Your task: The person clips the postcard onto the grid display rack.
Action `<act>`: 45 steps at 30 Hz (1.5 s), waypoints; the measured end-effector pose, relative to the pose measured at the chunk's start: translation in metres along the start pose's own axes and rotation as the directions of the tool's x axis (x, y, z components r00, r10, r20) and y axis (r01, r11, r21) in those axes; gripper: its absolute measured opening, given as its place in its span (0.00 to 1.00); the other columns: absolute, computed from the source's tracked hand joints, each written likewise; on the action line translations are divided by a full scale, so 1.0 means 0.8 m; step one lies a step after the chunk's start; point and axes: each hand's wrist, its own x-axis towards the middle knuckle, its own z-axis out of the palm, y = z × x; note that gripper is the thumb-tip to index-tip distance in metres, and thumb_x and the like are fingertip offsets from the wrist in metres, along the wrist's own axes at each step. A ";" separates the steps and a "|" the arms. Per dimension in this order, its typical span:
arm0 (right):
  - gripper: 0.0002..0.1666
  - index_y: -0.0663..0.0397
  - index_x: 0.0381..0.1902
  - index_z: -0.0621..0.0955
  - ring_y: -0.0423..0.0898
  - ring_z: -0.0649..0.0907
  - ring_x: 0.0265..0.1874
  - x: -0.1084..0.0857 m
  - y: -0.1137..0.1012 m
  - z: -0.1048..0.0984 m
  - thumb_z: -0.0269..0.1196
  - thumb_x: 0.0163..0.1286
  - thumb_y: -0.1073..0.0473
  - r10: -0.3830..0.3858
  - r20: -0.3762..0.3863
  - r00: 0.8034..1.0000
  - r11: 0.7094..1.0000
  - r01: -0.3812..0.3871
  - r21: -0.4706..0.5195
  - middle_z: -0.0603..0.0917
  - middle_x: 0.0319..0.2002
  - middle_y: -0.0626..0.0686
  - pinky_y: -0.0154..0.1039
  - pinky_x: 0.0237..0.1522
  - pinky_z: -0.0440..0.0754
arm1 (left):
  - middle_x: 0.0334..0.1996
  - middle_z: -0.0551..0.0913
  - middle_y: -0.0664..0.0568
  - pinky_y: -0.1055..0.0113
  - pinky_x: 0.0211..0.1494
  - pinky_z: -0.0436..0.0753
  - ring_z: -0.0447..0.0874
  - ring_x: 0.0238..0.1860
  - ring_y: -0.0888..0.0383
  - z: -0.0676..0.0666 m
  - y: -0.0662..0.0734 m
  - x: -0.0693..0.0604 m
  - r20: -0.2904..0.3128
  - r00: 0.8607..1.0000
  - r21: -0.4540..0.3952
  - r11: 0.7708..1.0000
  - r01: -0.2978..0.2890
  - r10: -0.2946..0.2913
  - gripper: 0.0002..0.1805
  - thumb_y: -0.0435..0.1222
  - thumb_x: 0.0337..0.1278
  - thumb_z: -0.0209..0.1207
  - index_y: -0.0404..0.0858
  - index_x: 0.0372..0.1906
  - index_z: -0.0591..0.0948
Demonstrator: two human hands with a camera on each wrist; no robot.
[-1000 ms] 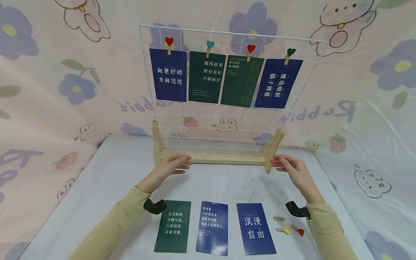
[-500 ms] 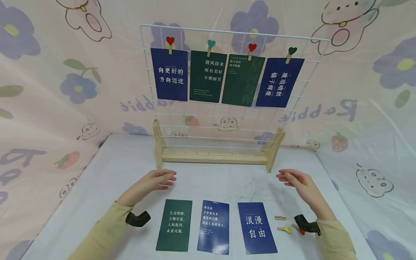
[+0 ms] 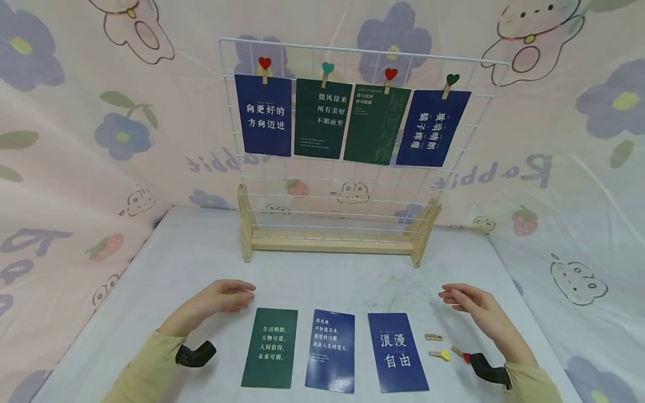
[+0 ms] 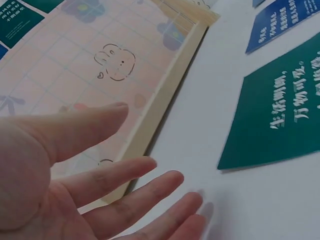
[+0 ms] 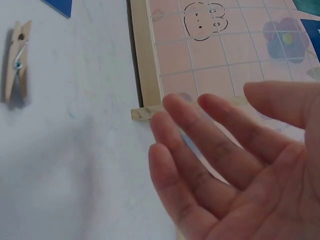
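Note:
My left hand [image 3: 214,302] hovers over the table's left side, fingers loose and holding nothing. Nearest to it lies a green card [image 3: 270,348] with white writing, also large in the left wrist view. Two blue cards [image 3: 330,351] [image 3: 398,352] lie in a row to its right. On the other side my right hand [image 3: 478,308] is held above the table, palm bare and fingers relaxed. Below it are small wooden clothespins: a plain-looking one [image 3: 433,337], one with a yellow heart [image 3: 440,355] and one with a red heart, partly covered by the wrist camera.
A white wire grid [image 3: 327,187] in a wooden stand [image 3: 332,245] rises at the back. Several blue and green cards [image 3: 322,118] hang from it by heart clothespins [image 3: 391,75]. Patterned cloth [image 3: 65,168] surrounds the white table [image 3: 176,246].
Both hands have drawn back from beside the stand towards the person and spread farther apart. The cards and clothespins stay where they were.

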 end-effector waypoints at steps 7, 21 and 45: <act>0.26 0.70 0.60 0.72 0.48 0.83 0.44 -0.014 0.011 0.001 0.50 0.77 0.52 0.071 0.019 0.997 0.997 -0.072 0.013 0.81 0.50 0.64 0.35 0.44 0.82 | 0.53 0.79 0.41 0.56 0.53 0.80 0.80 0.49 0.50 0.006 -0.011 -0.007 0.006 1.000 -0.005 1.000 0.030 -0.030 0.27 0.44 0.63 0.60 0.29 0.59 0.74; 0.25 0.70 0.60 0.72 0.46 0.83 0.42 -0.032 0.027 0.000 0.51 0.77 0.53 0.137 0.013 0.990 0.991 -0.137 -0.003 0.82 0.50 0.63 0.35 0.41 0.82 | 0.43 0.84 0.43 0.59 0.44 0.84 0.83 0.39 0.52 0.020 -0.019 -0.006 0.002 1.000 -0.047 0.999 0.028 -0.028 0.27 0.38 0.59 0.64 0.26 0.58 0.74; 0.25 0.75 0.57 0.72 0.47 0.80 0.31 -0.034 0.035 0.009 0.51 0.76 0.55 0.189 0.153 0.970 0.982 -0.188 -0.019 0.82 0.37 0.58 0.37 0.31 0.80 | 0.30 0.83 0.48 0.63 0.34 0.85 0.83 0.29 0.56 0.034 -0.031 0.007 -0.050 0.999 -0.087 0.996 0.005 -0.010 0.22 0.30 0.50 0.69 0.23 0.49 0.77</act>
